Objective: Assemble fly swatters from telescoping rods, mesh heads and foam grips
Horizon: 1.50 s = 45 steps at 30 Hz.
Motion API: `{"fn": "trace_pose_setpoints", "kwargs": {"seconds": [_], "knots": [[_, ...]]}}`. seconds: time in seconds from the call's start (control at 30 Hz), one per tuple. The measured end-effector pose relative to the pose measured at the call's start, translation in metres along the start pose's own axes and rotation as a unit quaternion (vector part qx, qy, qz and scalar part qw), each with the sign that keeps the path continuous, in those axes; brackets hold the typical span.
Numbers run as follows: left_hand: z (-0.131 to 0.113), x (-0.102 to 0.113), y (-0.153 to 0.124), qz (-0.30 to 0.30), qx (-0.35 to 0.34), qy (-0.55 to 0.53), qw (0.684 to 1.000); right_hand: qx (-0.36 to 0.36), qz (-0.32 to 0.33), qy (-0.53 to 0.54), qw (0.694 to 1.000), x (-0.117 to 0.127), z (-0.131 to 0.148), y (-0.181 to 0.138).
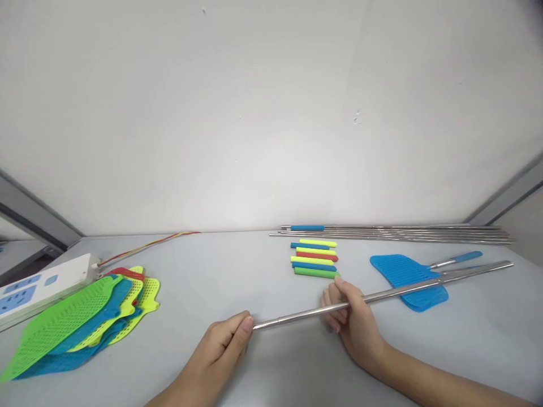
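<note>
A long metal rod (403, 289) lies slanted just above the grey table (263, 362), held at both ends of its near part. My left hand (224, 345) pinches the rod's near tip between thumb and fingers. My right hand (350, 316) is closed round the rod further along, and its fingertips also touch a green foam grip (316, 273). That grip is the nearest of several coloured foam grips (314, 257) stacked in a row. A blue swatter head (409, 278) on a metal handle lies under the rod's far end.
A fanned pile of green, blue and yellow mesh swatter heads (80, 322) lies at the left. Behind it sits a white power strip (38, 285) with a red-yellow cable (148, 244). A bundle of metal rods (394, 232) lies along the wall.
</note>
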<state>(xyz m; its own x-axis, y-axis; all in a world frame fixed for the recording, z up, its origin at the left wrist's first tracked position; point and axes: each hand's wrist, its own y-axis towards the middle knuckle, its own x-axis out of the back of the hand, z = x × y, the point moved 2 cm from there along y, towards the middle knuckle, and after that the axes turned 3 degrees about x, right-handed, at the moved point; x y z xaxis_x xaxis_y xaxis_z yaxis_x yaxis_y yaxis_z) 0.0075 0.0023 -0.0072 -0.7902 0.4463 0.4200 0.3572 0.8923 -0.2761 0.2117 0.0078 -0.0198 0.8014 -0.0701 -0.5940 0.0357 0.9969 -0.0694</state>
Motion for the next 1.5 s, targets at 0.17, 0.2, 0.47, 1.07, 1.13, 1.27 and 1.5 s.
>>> {"fn": "trace_pose_setpoints", "kwargs": {"seconds": [0.17, 0.2, 0.47, 1.07, 1.13, 1.27, 1.5], "knots": [[0.0004, 0.0001, -0.0002, 0.001, 0.001, 0.001, 1.0, 0.003, -0.003, 0.007, 1.0, 0.0007, -0.0014, 0.0002], [0.0008, -0.0001, -0.0001, 0.0, 0.001, 0.002, 1.0, 0.004, -0.004, 0.007, 1.0, 0.0009, -0.0017, 0.0002], [0.0004, -0.0003, -0.001, 0.008, 0.005, 0.013, 1.0, 0.003, -0.003, 0.005, 1.0, 0.0003, -0.0008, -0.0001], [-0.0016, 0.0009, -0.003, -0.006, 0.0, -0.025, 1.0, 0.014, -0.009, 0.017, 1.0, -0.0003, 0.0029, -0.0006], [-0.0008, 0.0022, -0.0041, -0.01, -0.004, -0.029, 1.0, 0.024, -0.01, 0.026, 0.999, 0.0009, 0.0028, -0.0003], [0.0035, 0.005, -0.0045, -0.058, -0.006, -0.053, 0.997, 0.023, -0.023, 0.037, 0.999, 0.0013, 0.0033, -0.0002], [0.0024, 0.0039, 0.001, -0.052, -0.007, 0.012, 0.999, 0.017, -0.03, 0.024, 0.999, -0.0002, 0.003, 0.0]]}}
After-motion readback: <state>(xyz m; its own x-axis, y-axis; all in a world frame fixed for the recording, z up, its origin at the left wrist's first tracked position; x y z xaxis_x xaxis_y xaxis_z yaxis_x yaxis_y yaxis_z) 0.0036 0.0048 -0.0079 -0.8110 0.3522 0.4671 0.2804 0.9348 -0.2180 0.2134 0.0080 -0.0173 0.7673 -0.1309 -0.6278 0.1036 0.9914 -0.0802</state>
